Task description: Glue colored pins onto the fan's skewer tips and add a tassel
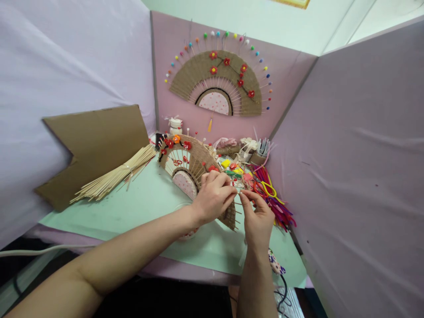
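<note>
A brown woven craft fan [194, 157] with red flowers and a pink dotted centre stands on the green table [139, 203]. My left hand [213, 196] is closed around the fan's right edge, over its thin wooden ribs. My right hand [256, 216] pinches something tiny at the tip of a rib beside the left hand; what it holds is too small to name. The fingertips of both hands nearly touch.
A finished fan [218, 81] with coloured pompoms hangs on the pink back wall. A bundle of bamboo sticks [115, 174] lies on a brown cardboard sheet [92, 145] at left. Coloured pipe cleaners [273, 194], pompoms and small containers crowd the right back corner. Purple partitions enclose the table.
</note>
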The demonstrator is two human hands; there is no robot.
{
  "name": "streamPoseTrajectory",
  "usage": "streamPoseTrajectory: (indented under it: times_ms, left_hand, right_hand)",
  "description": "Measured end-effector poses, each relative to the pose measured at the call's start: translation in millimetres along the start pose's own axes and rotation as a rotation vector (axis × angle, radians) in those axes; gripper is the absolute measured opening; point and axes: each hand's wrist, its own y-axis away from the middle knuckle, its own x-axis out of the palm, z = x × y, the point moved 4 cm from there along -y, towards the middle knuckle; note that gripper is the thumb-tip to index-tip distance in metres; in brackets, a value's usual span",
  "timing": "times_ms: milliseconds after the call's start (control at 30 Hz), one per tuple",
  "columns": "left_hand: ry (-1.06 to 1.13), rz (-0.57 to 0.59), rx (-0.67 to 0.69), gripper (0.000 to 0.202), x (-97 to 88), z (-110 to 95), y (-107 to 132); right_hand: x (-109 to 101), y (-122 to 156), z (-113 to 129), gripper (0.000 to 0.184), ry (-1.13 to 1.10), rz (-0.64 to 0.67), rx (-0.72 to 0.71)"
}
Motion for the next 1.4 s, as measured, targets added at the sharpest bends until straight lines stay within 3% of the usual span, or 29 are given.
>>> streamPoseTrajectory:
  times_ms: [1133,1400]
  left_hand:
    - [-0.031,-0.012,0.067,0.020,-1.5,-0.5,3.1]
    - [-0.038,0.092,0.088,0.028,0.9,-3.9,-1.2]
  right_hand:
    - [2.2,2.9,-0.4,0.021,-0.032,-0.025,-0.003]
    - [1.9,2.0,-4.2,0.021,-0.060,-0.041,0.011]
